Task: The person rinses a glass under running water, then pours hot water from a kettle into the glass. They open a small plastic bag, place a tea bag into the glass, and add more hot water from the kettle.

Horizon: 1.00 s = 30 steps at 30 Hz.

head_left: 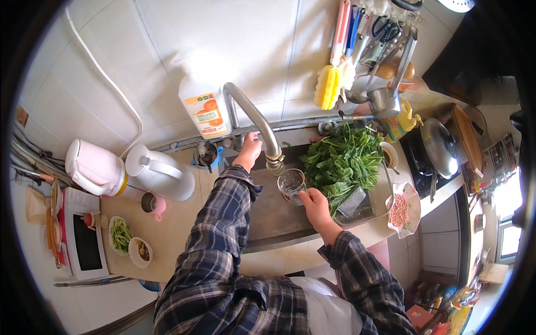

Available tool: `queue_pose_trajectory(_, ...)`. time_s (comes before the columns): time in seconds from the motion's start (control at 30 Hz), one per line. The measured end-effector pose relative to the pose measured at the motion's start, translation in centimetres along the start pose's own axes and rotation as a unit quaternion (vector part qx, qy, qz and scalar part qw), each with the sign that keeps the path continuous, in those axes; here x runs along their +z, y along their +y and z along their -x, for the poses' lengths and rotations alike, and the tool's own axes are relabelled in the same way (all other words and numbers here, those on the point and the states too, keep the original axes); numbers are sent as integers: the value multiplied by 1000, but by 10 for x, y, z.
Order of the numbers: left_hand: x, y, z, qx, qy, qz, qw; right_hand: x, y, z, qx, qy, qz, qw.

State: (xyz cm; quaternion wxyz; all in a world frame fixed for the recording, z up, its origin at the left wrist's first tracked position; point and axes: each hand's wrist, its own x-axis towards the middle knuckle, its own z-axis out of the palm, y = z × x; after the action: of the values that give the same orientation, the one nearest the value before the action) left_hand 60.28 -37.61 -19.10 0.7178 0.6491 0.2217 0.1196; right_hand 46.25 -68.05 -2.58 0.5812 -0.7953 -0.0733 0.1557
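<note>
My right hand [317, 207] holds a small clear glass cup [292, 184] by its side, over the sink basin [272, 222]. The cup's mouth is just below the outlet of the curved metal faucet [251, 106]. At the base of that faucet, my left hand [250, 151] has its fingers around the tap handle, which is mostly hidden by them. Right of the cup, a large heap of leafy greens [345, 159] fills a draining basket [377, 209] set over the sink's right side.
A scalloped bowl of pinkish beans or nuts [400, 209] stands right of the basket. Along the left counter are a grey-white jug [161, 173], a pink kettle [94, 167], a pink cup [153, 204] and a dish of cut green vegetables [120, 235]. A large white bottle [205, 109] stands behind the faucet.
</note>
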Motion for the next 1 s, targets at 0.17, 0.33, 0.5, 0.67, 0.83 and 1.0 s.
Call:
queue_pose_trajectory(0.17,2,-10,-11,28,-28,-134,990,11,14,-7,44,-7,-39,998)
queue_pose_trajectory(0.33,0,15,49,-15,-143,-129,981,27,30,-20,59,-7,-48,997)
queue_pose_trajectory(0.5,13,37,176,-131,-118,-161,971,24,47,-29,-34,-8,169,985)
queue_pose_trajectory(0.67,39,51,228,-99,-53,-84,990,22,44,-35,-66,12,122,990)
queue_pose_trajectory(0.83,60,58,232,152,40,-272,949,20,39,-35,-92,7,109,990)
queue_pose_trajectory(1.0,67,71,249,242,-40,-381,891,13,37,-34,-143,-15,176,974)
